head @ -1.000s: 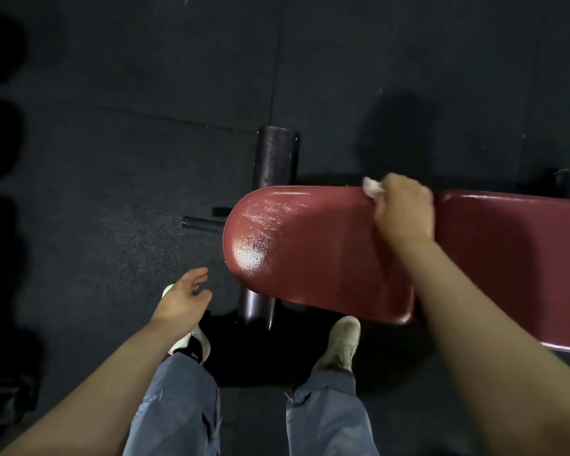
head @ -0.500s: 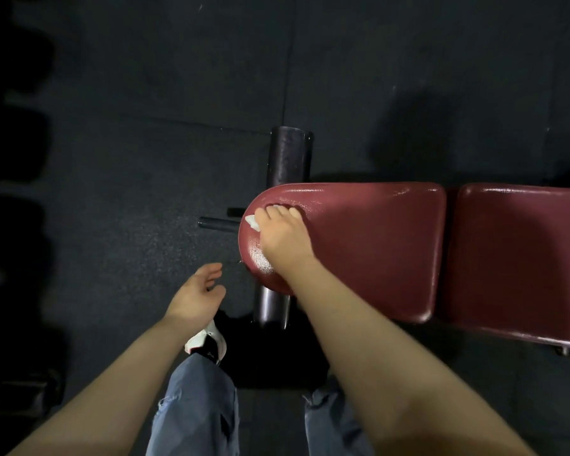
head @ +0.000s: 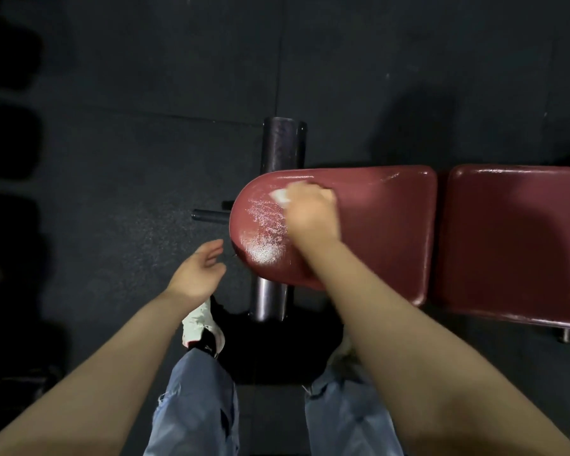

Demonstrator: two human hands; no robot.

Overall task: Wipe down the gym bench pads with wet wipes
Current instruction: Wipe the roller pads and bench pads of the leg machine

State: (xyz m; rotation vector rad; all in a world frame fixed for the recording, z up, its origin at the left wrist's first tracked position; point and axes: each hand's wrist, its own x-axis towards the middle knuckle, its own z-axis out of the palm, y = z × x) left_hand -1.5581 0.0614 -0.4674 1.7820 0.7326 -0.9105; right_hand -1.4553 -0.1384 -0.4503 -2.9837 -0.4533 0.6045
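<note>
A dark red gym bench runs across the right half of the view. Its rounded seat pad [head: 382, 225] shines wet near the left end, and a second pad [head: 514, 241] adjoins it on the right. My right hand [head: 311, 213] lies on the seat pad and grips a white wet wipe [head: 281, 195], which peeks out past the fingers and presses on the pad. My left hand [head: 199, 273] hangs in the air to the left of the bench with loosely curled fingers and holds nothing.
A black cylindrical crossbar [head: 278, 153] of the bench frame passes under the seat pad, and a short peg [head: 209, 216] sticks out to the left. Dark rubber floor mats [head: 145, 93] surround the bench. My jeans-clad legs and a white shoe [head: 199, 319] stand beside the bench.
My right hand swept the wipe from the seat pad's far right corner to its left end, then back a little to the right. The left hand stayed beside the bench.
</note>
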